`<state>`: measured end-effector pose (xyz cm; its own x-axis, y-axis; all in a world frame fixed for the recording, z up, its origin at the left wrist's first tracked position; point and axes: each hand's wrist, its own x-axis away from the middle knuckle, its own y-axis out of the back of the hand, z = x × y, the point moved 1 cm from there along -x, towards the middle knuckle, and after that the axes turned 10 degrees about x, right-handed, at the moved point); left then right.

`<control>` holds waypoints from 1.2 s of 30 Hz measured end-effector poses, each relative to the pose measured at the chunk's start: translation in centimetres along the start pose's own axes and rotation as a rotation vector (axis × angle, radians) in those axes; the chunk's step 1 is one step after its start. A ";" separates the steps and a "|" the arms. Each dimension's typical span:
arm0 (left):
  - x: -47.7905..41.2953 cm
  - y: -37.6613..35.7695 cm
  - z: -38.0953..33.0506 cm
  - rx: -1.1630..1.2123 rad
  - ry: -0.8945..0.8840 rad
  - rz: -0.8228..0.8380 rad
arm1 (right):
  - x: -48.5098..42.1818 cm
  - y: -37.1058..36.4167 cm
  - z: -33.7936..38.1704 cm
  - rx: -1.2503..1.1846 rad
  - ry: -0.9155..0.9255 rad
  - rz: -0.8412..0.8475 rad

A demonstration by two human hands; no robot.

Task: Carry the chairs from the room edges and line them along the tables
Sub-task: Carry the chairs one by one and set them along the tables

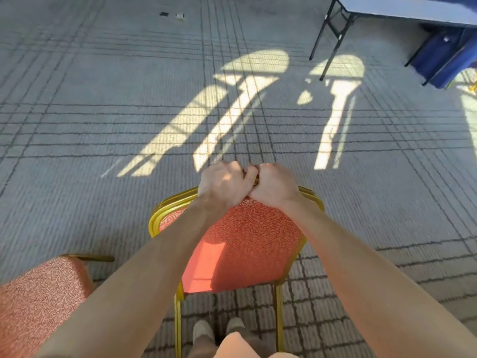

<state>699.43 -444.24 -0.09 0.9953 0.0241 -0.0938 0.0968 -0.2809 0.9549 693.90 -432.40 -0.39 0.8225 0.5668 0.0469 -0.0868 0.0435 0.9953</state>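
My left hand [222,183] and right hand [275,184], touching each other, grip the far edge of a red, gold-framed chair [242,241].

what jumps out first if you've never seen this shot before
First the red-orange chair with its gold frame at bottom centre, the left hand and right hand gripping its top edge side by side. Then the bright sunlight patches on the grey carpet ahead, and the folding table at top right. A second chair peeks in at lower left.
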 end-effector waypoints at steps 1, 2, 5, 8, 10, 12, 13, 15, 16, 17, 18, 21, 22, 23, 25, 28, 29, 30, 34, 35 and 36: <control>-0.4 -0.3 0.2 -0.082 -0.054 0.031 | -0.5 0.0 -0.1 -0.008 0.006 -0.005; -0.9 -0.4 0.5 -0.120 -0.069 0.059 | -1.0 0.1 -0.1 -0.010 0.008 -0.010; -3.0 -0.9 1.4 -0.166 -0.049 0.085 | -3.0 -0.2 -0.7 0.012 0.014 -0.038; -5.3 -1.2 2.4 -0.148 -0.057 0.052 | -5.7 -0.8 -1.5 0.022 0.034 -0.036; -7.7 -1.4 3.0 -0.094 -0.023 0.035 | -8.5 -1.1 -2.5 0.003 0.060 -0.025; -10.4 -1.5 3.8 -0.014 0.085 0.026 | -11.2 -1.4 -3.5 -0.042 0.099 -0.013; -12.0 -1.6 4.2 0.036 0.154 0.031 | -12.6 -1.6 -4.1 -0.057 0.114 -0.015; -15.4 -1.9 4.1 0.014 0.121 0.083 | -15.2 -1.6 -6.0 -0.087 0.105 0.022; -17.0 -2.0 3.9 -0.005 0.086 0.098 | -16.3 -1.5 -7.0 -0.106 0.087 0.051; -17.9 -2.1 3.5 -0.012 0.046 0.107 | -16.8 -1.2 -7.7 -0.122 0.069 0.077; -19.5 -2.2 3.3 -0.017 0.003 0.120 | -17.7 -1.0 -8.8 -0.145 0.047 0.090; -23.9 -3.0 2.2 -0.053 -0.093 0.147 | -19.5 -0.6 -11.8 -0.203 0.011 0.080; -25.8 -3.0 1.5 -0.014 -0.103 0.156 | -20.2 -0.2 -13.3 -0.219 -0.013 0.062; -27.4 -3.3 0.9 0.025 -0.111 0.173 | -20.5 0.2 -14.6 -0.225 -0.035 0.051; -30.1 -3.8 -0.7 0.096 -0.137 0.186 | -20.7 1.0 -17.3 -0.205 -0.087 0.036; -33.8 -4.2 -3.7 0.076 -0.306 0.187 | -20.6 3.0 -20.8 -0.093 -0.169 0.022; -35.3 -4.1 -5.1 0.081 -0.355 0.170 | -20.4 3.9 -22.3 -0.056 -0.197 -0.004; -36.2 -4.1 -5.8 0.121 -0.373 0.153 | -20.2 4.7 -23.1 -0.033 -0.204 -0.036; -38.7 -5.1 -8.6 0.226 -0.505 0.071 | -19.4 5.6 -25.9 0.073 -0.276 -0.172; -39.2 -5.6 -8.9 0.244 -0.538 0.046 | -19.3 5.3 -26.4 0.102 -0.295 -0.212; -40.0 -6.1 -9.2 0.262 -0.566 0.027 | -19.4 4.8 -27.0 0.130 -0.325 -0.246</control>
<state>659.07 -434.66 0.42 0.8343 -0.4782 -0.2744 -0.0035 -0.5022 0.8647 662.30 -420.96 1.20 0.9461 0.2626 -0.1897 0.1887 0.0290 0.9816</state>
